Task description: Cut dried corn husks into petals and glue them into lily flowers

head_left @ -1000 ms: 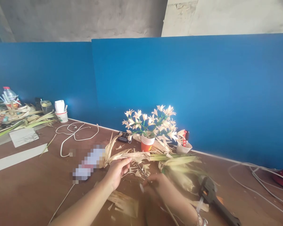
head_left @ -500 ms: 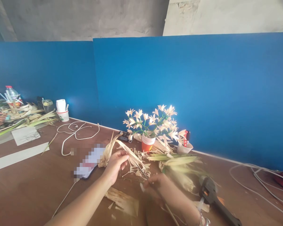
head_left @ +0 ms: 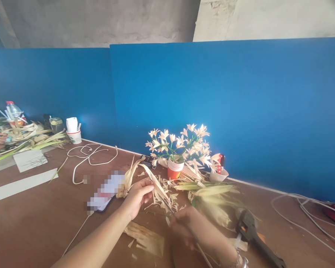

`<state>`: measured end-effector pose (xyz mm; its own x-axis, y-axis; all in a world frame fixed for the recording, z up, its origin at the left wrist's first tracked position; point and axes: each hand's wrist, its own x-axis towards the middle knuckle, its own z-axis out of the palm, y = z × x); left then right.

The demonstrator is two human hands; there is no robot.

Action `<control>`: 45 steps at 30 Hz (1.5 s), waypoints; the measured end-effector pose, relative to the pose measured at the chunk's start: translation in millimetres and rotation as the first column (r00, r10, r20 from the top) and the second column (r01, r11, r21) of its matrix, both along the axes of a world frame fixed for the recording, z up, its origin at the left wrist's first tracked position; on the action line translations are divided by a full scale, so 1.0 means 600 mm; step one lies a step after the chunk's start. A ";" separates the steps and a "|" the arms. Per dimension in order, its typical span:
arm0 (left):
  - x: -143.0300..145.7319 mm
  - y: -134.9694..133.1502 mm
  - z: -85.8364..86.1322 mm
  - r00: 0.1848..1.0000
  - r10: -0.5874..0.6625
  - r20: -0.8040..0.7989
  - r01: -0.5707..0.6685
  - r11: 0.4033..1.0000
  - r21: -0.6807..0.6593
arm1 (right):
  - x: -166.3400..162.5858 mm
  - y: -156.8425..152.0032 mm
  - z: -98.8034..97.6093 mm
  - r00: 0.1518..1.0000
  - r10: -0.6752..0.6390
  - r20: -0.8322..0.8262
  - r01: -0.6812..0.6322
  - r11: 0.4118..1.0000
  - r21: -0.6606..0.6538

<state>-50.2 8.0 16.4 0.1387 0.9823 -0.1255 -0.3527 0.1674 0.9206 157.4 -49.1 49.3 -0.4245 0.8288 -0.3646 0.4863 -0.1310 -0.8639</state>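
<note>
On a brown tabletop, the person's left hand pinches a long, pale, dry husk strip between thumb and fingers, the strip slanting down toward the right hand, which is blurred and curled beside a thin, dark, rod-like item, so whether it grips this cannot be told. Beyond the hands, white star-shaped flowers on green stems stand in stacked orange-and-white paper cups, with pale green leafy husks lying to the right, near a black pistol-shaped glue gun.
</note>
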 end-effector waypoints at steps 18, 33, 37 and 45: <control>0.001 0.001 -0.007 0.994 -0.099 0.040 0.102 0.993 -0.057 | -0.009 -0.005 0.006 1.000 -0.006 0.015 0.007 0.999 -0.046; 0.000 0.003 -0.007 0.997 -0.076 0.019 0.077 0.997 -0.030 | -0.016 -0.008 0.018 0.999 -0.027 0.036 0.028 0.999 -0.026; 0.001 0.001 -0.002 1.000 0.025 0.011 -0.025 0.999 0.025 | -0.015 -0.008 0.015 0.998 -0.043 0.039 0.044 0.999 -0.018; 0.001 0.005 -0.006 0.964 0.263 0.045 -0.264 0.964 0.014 | -0.013 -0.005 0.006 0.994 -0.102 0.035 0.103 0.995 -0.012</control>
